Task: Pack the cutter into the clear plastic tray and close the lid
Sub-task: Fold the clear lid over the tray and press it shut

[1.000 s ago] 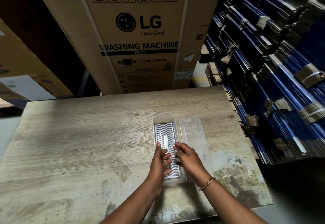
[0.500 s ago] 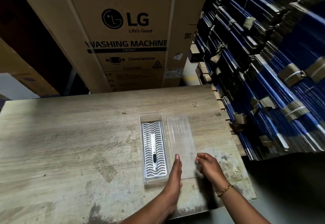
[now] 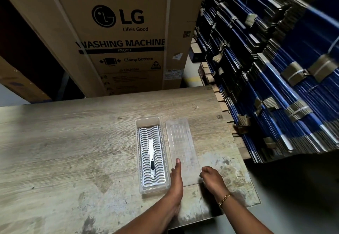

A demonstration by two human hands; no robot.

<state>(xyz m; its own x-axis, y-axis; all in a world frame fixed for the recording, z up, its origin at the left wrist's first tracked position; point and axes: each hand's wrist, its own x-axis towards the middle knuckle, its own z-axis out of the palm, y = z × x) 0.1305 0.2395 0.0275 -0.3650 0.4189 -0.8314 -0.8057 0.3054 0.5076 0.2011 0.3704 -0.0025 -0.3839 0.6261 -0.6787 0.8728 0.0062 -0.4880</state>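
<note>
cutter point(image 3: 151, 158) 1, in tray point(image 3: 138, 153) | lid point(image 3: 180, 147) 1, beside | hands 2

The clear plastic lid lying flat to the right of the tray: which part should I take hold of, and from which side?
Take the clear plastic lid at its near short end, coming from the right long edge. It lies flat on the worn wooden table, so fingers likely must hook under a rim. That right edge is free, with the right hand curled beside it; the clear plastic tray with the cutter crowds the left edge, where the left hand rests.

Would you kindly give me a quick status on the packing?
Both hands empty, left hand and right hand at the lid. Cutter lying in tray. Lid off, nothing blocking.
</note>
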